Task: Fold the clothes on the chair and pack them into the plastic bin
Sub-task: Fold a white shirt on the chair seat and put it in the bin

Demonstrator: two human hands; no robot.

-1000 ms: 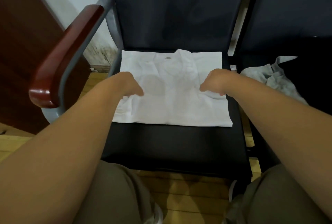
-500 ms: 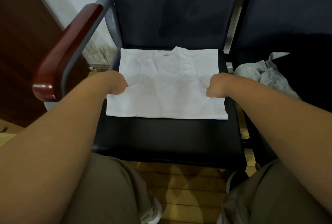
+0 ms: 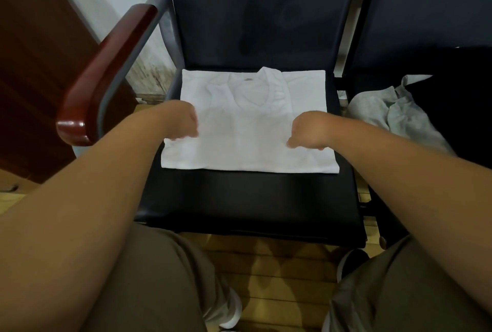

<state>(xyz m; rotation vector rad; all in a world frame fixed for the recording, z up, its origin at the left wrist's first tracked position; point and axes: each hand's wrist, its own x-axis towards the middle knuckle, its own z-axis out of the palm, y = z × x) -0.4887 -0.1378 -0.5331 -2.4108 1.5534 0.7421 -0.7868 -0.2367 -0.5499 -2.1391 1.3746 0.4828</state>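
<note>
At far left, dark wooden panel (image 3: 32, 65), cropped by the frame edge, not identifiable. Beside it, red-brown armrest (image 3: 106, 76) on a grey metal frame. Then left hand (image 3: 183, 121) at the left side edge of white shirt (image 3: 255, 132), fingers curled down and gripping the cloth, fingertips mostly tucked under the knuckles and blurred. Shirt folded into a flat rectangle on the back half of black chair seat (image 3: 250, 198), far edge close to the backrest (image 3: 255, 12). Next, right hand (image 3: 308, 129) on the shirt near its right edge, likewise curled and gripping, fingertips hidden beneath. Further right, crumpled grey garment (image 3: 399, 110) on neighbouring chair (image 3: 426, 12), outline unclear, partly lost against an unreadable black mass. Forearms filling both lower corners; knees in olive trousers (image 3: 159, 291) cut off at the bottom. Collar and V-neck at the shirt's far edge, tip of the V pointing back toward the camera wearer; long side of the fold running left to right across the seat, hem edge nearest.
</note>
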